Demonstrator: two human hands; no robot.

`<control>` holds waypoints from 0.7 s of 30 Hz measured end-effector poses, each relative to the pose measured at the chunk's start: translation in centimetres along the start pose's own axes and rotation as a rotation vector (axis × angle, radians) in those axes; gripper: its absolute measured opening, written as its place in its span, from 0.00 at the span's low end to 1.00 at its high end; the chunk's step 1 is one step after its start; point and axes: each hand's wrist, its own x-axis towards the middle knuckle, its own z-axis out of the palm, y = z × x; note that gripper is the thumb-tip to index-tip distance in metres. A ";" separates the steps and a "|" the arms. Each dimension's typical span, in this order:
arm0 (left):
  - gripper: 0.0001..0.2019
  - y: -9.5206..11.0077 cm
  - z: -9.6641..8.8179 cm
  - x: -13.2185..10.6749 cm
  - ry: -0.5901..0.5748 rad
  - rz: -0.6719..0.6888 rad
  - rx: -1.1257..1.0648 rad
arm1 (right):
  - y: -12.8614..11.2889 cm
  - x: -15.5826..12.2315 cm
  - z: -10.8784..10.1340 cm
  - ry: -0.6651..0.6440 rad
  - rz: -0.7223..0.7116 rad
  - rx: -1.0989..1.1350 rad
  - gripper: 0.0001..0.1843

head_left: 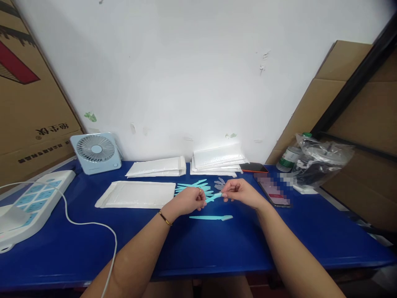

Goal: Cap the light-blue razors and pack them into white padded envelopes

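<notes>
My left hand point(190, 200) and my right hand point(239, 193) meet over the middle of the blue table point(217, 244), both pinching the same thin turquoise razor-like stick point(214, 197). The left grips its handle end; the right pinches the pale tip. Another turquoise stick point(211, 217) lies flat on the table just in front of my hands. A fanned pile of several turquoise sticks point(192, 187) lies behind the left hand. A few clear plastic caps point(219, 183) lie beside the pile.
A white padded envelope point(136, 194) lies left of my hands, with more stacks point(156, 167) point(217, 159) at the wall. A small fan point(96, 152), a power strip point(34, 198) with a white cable point(93, 225), two phones point(274, 191) point(253, 167), a bottle point(288, 159) and a plastic bag point(322, 159) stand around.
</notes>
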 end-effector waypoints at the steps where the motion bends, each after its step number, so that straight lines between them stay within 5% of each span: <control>1: 0.08 0.0 0.0 0.0 0.013 0.005 0.068 | 0.1 0.0 -0.2 -0.016 0.007 -0.048 0.13; 6: 0.04 -0.3 -0.2 0.1 0.205 -0.026 0.449 | 1.6 0.3 -1.0 0.137 -0.031 -0.538 0.05; 9: 0.09 -1.1 -0.3 0.6 0.273 -0.042 0.571 | 2.7 0.8 -1.0 0.102 -0.032 -0.695 0.03; 16: 0.05 -2.3 -0.4 1.4 0.306 -0.069 0.586 | 2.6 0.8 -0.5 0.083 -0.028 -0.764 0.03; 21: 0.05 -2.6 -0.6 1.5 0.266 -0.079 0.368 | 1.8 0.5 -0.6 0.096 -0.018 -0.593 0.07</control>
